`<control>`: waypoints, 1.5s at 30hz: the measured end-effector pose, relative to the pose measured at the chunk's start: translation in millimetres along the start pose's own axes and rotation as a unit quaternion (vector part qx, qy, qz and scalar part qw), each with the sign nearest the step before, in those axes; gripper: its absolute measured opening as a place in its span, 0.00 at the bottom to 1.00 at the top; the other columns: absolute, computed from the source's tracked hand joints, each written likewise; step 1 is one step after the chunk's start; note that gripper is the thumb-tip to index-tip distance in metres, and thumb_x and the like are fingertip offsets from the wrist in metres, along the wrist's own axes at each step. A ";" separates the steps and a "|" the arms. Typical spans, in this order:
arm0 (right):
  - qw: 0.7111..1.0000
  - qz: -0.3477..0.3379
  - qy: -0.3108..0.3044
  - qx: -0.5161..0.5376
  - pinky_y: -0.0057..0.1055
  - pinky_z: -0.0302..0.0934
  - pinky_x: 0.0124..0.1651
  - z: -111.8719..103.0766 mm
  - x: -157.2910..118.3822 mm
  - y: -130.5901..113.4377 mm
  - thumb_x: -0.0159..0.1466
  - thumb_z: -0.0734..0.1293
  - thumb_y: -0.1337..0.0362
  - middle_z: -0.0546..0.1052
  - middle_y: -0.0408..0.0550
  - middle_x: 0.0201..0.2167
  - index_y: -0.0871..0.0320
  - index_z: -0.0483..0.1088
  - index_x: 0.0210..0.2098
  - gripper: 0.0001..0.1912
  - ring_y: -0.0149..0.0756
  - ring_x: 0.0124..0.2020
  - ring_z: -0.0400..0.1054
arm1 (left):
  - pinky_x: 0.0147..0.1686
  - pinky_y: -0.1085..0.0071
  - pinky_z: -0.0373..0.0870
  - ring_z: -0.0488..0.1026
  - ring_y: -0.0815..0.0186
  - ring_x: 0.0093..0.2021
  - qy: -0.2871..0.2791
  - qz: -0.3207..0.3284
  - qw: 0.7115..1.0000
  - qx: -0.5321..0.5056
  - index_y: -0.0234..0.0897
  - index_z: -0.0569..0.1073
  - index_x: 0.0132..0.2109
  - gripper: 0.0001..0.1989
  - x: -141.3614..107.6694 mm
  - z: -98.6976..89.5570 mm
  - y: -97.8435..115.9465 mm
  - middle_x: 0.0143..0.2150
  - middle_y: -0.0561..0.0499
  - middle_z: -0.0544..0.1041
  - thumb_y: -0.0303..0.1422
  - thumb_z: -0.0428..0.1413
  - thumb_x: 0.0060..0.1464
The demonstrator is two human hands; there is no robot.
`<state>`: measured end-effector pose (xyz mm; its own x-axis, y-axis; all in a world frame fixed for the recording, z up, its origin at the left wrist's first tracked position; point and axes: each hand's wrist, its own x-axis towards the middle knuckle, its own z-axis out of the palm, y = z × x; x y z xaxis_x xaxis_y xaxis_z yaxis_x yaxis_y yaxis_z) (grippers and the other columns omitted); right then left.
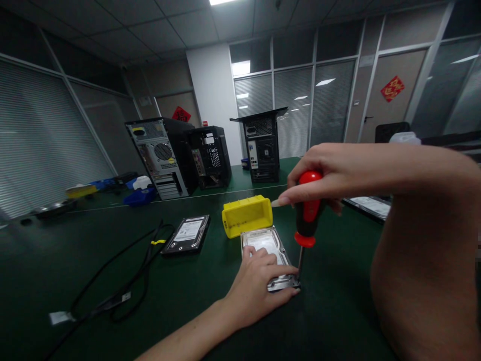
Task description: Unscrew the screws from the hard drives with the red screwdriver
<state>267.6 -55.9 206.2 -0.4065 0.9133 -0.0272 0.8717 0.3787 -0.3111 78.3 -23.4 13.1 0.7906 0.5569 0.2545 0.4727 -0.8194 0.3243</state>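
Observation:
A silver hard drive (263,241) lies on the green table, its far end against a yellow bin (248,215). My left hand (259,281) rests over the drive's near part, fingers on its top and thumb along the near edge, gripping it. Above the drive's near right corner, my right hand (319,175) is wrapped round the handle of a red and black screwdriver (309,215). The screwdriver stands nearly upright, its shaft pointing down to that corner; the exact tip contact is too small to make out.
Left of the bin lies another hard drive (188,233), with a black cable (145,268) beside it. A further drive (370,205) sits behind my right wrist. Computer cases (176,155) (263,150) and a blue bin (140,196) stand farther back on the table (210,306).

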 end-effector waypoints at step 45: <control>0.991 -0.102 -0.068 0.048 0.23 0.61 0.27 -0.6 2.1 -5.4 0.61 0.60 0.50 0.74 0.45 0.36 0.56 0.68 0.41 0.17 0.30 0.28 0.69 | 0.45 0.61 0.49 0.66 0.61 0.42 0.010 -0.011 1.000 0.002 0.51 0.72 0.49 0.14 -0.5 0.4 0.3 0.35 0.54 0.73 0.42 0.57 0.54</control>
<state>262.2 -55.9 208.4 -0.6097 0.7886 -0.0802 0.7409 0.5310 -0.4112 78.2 -24.0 12.6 0.7720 0.5775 0.2654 0.4920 -0.8074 0.3257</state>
